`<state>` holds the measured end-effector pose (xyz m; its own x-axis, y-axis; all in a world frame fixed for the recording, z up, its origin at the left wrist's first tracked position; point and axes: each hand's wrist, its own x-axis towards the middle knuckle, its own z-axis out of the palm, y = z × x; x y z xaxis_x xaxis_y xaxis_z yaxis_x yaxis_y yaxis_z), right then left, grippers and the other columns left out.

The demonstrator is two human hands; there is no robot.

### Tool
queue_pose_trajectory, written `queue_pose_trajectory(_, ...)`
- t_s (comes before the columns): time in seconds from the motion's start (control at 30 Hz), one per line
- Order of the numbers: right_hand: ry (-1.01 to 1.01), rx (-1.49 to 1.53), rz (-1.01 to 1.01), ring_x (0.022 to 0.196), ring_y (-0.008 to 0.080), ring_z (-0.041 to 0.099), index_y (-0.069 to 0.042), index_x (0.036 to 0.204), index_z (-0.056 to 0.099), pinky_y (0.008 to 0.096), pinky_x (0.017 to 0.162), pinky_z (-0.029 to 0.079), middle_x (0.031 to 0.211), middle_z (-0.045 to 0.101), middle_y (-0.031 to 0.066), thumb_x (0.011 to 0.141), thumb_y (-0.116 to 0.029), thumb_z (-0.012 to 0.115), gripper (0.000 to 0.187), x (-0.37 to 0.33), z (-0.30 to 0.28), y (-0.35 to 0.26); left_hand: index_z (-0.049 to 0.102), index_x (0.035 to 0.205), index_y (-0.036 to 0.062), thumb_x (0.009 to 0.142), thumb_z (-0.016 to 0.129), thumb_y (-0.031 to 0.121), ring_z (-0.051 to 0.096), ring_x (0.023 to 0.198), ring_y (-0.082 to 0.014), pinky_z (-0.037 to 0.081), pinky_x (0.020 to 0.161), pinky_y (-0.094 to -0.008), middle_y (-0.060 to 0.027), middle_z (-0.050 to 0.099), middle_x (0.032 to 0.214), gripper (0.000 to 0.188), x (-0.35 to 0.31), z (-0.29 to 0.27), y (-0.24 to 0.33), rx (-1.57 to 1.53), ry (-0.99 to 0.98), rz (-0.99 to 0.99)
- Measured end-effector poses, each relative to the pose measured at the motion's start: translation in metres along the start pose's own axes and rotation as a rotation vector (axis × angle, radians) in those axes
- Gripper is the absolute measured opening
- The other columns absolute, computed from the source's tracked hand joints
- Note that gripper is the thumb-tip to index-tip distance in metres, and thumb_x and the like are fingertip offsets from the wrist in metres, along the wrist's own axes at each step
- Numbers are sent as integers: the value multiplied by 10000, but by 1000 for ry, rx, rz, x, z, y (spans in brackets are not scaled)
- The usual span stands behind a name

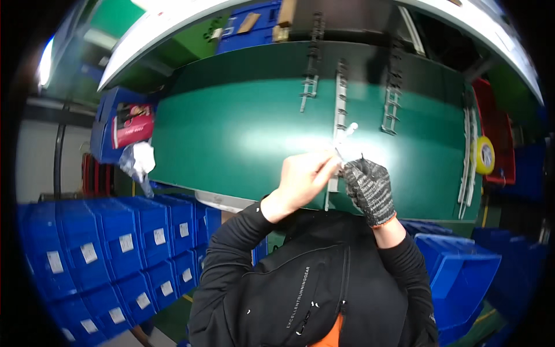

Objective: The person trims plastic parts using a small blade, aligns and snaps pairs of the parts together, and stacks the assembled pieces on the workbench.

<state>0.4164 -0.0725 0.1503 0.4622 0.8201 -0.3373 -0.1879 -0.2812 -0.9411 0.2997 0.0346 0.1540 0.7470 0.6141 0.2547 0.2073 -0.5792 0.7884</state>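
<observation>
Blue bin point(106, 136) at left holds a red package point(134, 132). Over the green table point(231, 127), the bare left hand point(303, 176) pinches a slim white piece point(348, 133), long axis pointing away, slightly rightward; gloved right hand point(370, 188): grip indeterminable.

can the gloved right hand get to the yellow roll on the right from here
Probably yes: from the gloved right hand, green tabletop leads across to the yellow roll, with only narrow pale strips lying just before it. It would first have to leave the left hand.

A black jacket point(266, 306) with pale lettering point(298, 296) covers an orange layer point(330, 335); a mottled grey knit glove point(374, 199), orange-hemmed, sheathes the right hand point(369, 188).
</observation>
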Motion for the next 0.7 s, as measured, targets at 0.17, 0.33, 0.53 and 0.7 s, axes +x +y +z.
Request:
queue_pose_trajectory(0.17, -145, -343, -395, 550, 215, 495, -56, 733, 535, 328, 484, 386, 637, 529, 79, 760, -52, 581, 53, 9, 24, 27, 625, 785, 100, 800, 586, 207, 574, 591, -264, 443, 520, -325, -93, 586, 673, 115, -41, -21, -5, 139, 224, 11)
queue_pose_trajectory(0.33, -509, -598, -740, 641, 296, 514, -59, 861, 521, 369, 536, 416, 744, 536, 123, 722, 6, 584, 165, 14, 51, 48, 644, 829, 70, 792, 580, 181, 577, 624, -294, 455, 562, -361, -121, 602, 706, 133, -117, -48, 13, 119, 562, -258)
queue_pose_trajectory(0.53, -986, -31, -91, 464, 75, 430, -66, 898, 530, 195, 423, 357, 624, 511, -3, 840, -110, 572, 84, -13, 115, 50, 507, 807, 73, 924, 472, 214, 437, 534, -43, 374, 516, -157, 21, 498, 667, 187, -221, -76, 56, -691, 1348, -407)
queue_pose_trajectory(0.7, -1334, -355, 294, 503, 109, 527, -3, 978, 570, 207, 436, 421, 674, 586, 56, 837, -211, 596, 252, -40, 132, 75, 491, 775, 94, 937, 351, 413, 481, 602, -121, 452, 618, -276, -15, 482, 624, 384, -287, -97, 118, -822, 2052, 60)
